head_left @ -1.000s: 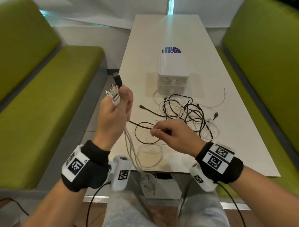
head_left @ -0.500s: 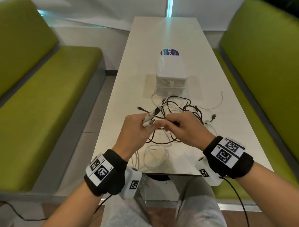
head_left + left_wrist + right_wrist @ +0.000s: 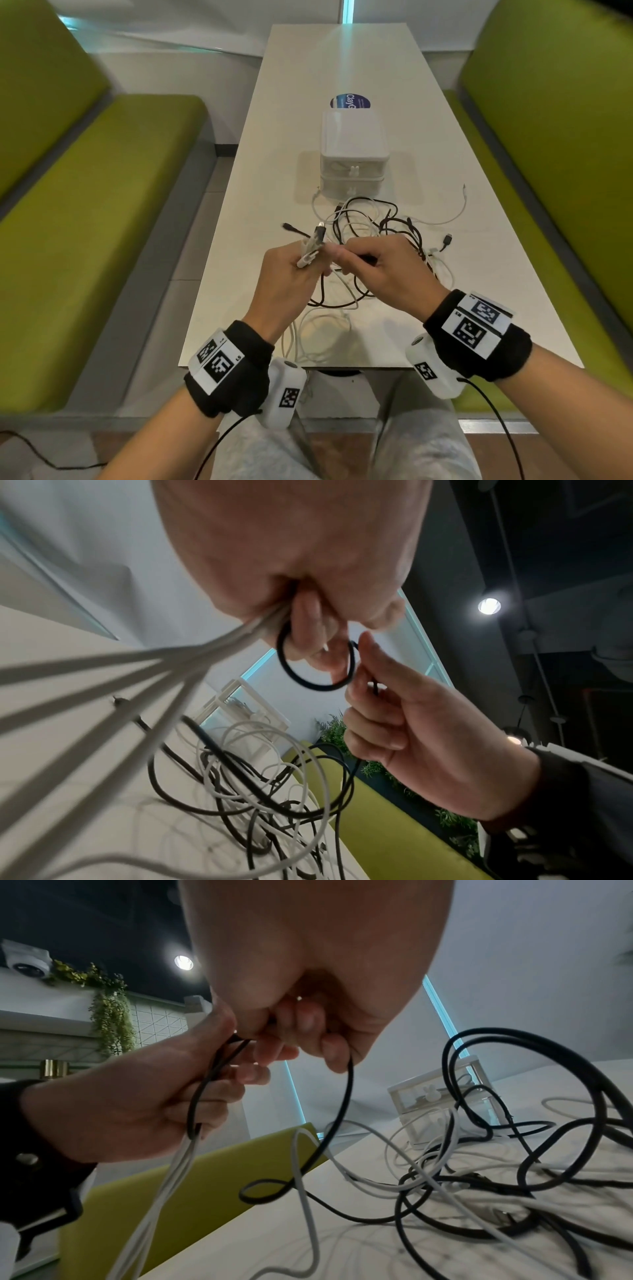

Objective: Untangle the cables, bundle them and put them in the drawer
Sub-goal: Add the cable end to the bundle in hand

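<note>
We are looking along our left hand (image 3: pixel 291 547), whose grip is closing round a bunch of white cables (image 3: pixel 143 666) that are fanning out from the fist toward the lower left. A black cable (image 3: pixel 308 680) is looping under its fingers (image 3: pixel 308 626). Just right of that loop, our right hand (image 3: pixel 421 739) is pinching the black cable. Below the loop, a tangle of cables (image 3: pixel 260 791) is lying on the bench (image 3: pixel 51 647), with a clear drawer box (image 3: pixel 246 707) standing beyond the tangle.
</note>
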Demonstrator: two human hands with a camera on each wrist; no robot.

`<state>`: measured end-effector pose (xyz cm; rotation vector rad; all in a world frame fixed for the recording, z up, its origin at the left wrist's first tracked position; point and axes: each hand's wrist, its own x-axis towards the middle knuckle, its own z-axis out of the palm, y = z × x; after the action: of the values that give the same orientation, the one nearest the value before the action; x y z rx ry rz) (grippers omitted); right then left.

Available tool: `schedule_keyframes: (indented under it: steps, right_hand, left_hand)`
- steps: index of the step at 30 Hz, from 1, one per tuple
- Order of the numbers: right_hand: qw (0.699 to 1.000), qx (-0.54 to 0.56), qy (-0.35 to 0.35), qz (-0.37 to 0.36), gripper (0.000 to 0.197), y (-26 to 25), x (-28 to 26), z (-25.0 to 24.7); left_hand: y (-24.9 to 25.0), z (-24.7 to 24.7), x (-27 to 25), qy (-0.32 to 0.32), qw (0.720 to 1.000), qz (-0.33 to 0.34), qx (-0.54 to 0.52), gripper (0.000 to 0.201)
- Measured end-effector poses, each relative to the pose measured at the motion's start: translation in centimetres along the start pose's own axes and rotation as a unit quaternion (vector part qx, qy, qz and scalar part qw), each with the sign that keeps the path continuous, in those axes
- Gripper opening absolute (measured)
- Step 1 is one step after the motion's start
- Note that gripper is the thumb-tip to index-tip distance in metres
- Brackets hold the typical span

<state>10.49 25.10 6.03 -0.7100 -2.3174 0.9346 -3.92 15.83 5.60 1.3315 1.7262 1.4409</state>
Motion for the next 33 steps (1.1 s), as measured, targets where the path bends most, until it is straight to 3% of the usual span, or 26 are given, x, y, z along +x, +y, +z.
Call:
schedule_keyframes:
  steps: [3,6,10,12,14,16,18,19,21,26,28,30,33]
  right_hand:
    - [1.0,0.005,-0.002,-0.001,0.02,0.5,0.0,0.1]
    - [1.0,0.014,0.002,0.011,0.04,0.5,0.1,0.1]
    - [0.999,0.034,-0.031,0.029,0.048,0.4,0.5,0.2]
    - [0.996,0.044,-0.063,0.039,0.051,0.6,0.6,0.1]
    - [0.994,0.041,-0.087,0.061,0.051,1.4,0.4,-0.2]
    - [0.99,0.019,-0.101,0.091,0.053,2.6,0.1,-0.6]
    - [0.988,-0.02,-0.103,0.11,0.053,3.4,-0.1,-0.7]
    - [0.987,-0.04,-0.102,0.115,0.053,3.4,-0.1,-0.6]
    - [0.985,-0.072,-0.097,0.119,0.053,3.0,0.3,-0.2]
    - [0.978,-0.134,-0.122,0.103,0.051,2.1,0.7,0.5]
    - [0.98,-0.131,-0.124,0.088,0.046,1.8,0.6,0.3]
    - [0.985,-0.116,-0.107,0.076,0.042,1.5,0.6,0.1]
    - [0.989,-0.086,-0.105,0.062,0.042,1.5,0.4,0.1]
  left_hand:
    - [-0.4,-0.2,0.0,-0.017,0.999,0.002,-0.035,0.024]
    - [-0.3,-0.4,0.2,-0.042,0.999,-0.012,-0.018,0.028]
    - [-0.1,-1.2,0.7,-0.063,0.991,0.056,0.1,0.02]
    - [0.6,-2.7,1.6,0.049,0.997,0.038,0.044,0.028]
    - [1.0,-5.7,2.9,0.209,0.977,0.019,-0.028,0.034]
    - [0.6,-8.3,4.0,0.274,0.962,0.013,-0.002,0.033]
    - [-0.4,-8.8,4.2,0.244,0.953,0.029,0.175,0.036]
    - [-1.0,-8.3,3.9,0.215,0.936,0.052,0.275,0.037]
    - [-1.3,-6.5,3.1,0.174,0.909,0.087,0.369,0.034]
    - [-1.2,-1.9,2.1,0.069,0.943,0.122,0.302,0.011]
    - [-0.9,-0.4,1.9,-0.019,0.945,0.126,0.301,0.016]
    - [-0.7,0.4,1.9,-0.087,0.939,0.089,0.321,0.014]
    - [-0.2,0.2,2.0,-0.133,0.938,0.049,0.316,0.031]
